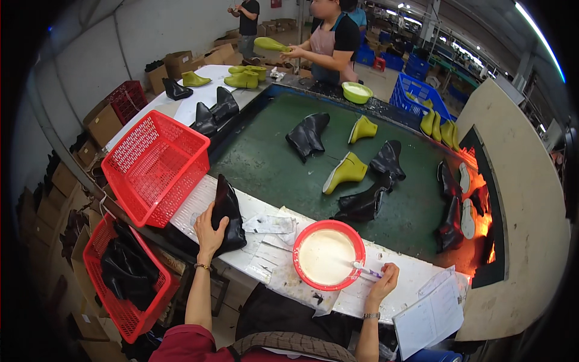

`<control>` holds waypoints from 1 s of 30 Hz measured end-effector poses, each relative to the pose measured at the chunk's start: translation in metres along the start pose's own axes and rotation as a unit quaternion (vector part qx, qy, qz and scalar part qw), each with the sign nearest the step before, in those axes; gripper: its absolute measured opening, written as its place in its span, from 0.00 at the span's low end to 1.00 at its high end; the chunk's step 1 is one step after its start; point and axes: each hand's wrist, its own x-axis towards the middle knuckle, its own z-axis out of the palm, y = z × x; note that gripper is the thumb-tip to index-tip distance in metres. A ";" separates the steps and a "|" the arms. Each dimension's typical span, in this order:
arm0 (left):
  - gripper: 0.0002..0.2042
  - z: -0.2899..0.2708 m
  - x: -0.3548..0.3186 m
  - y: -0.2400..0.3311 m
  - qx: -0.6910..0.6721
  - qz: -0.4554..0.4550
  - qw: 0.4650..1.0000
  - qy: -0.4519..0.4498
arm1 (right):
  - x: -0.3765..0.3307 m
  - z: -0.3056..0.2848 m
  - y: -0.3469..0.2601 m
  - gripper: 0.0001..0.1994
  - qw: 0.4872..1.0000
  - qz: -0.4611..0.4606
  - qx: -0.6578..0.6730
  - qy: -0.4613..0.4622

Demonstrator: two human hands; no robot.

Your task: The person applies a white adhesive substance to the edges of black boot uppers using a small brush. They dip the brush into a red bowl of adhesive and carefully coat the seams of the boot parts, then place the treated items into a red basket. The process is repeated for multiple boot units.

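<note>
My left hand (210,235) is at the near left edge of the white work surface, its thumb and forefinger on the side of a black boot upper (228,220) standing there. My right hand (384,282) grips a brush (369,271) with a white and purple handle. The brush's head reaches over the rim of a red bowl (298,265) filled with cream-white liquid. White-stained strips of paper or cloth (269,225) lie between the boot upper and the bowl.
A green conveyor belt (259,145) carries black and lime-green boots toward a glowing orange opening (482,226) at right. Red baskets (205,145) stand at left, the lower one holding black boot uppers (129,271). Papers (429,317) lie right. Across the belt, a person (332,45) handles a green boot.
</note>
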 end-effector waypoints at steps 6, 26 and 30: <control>0.34 -0.002 0.000 0.000 -0.009 0.001 1.000 0.002 | -0.001 -0.001 0.003 0.16 1.000 0.009 0.012 -0.007; 0.33 -0.001 -0.001 0.002 -0.016 0.002 1.000 0.013 | -0.002 0.001 0.001 0.15 1.000 0.010 0.006 0.007; 0.33 0.001 0.000 0.001 -0.015 0.009 1.000 0.017 | -0.002 -0.003 0.002 0.15 1.000 0.016 0.001 -0.006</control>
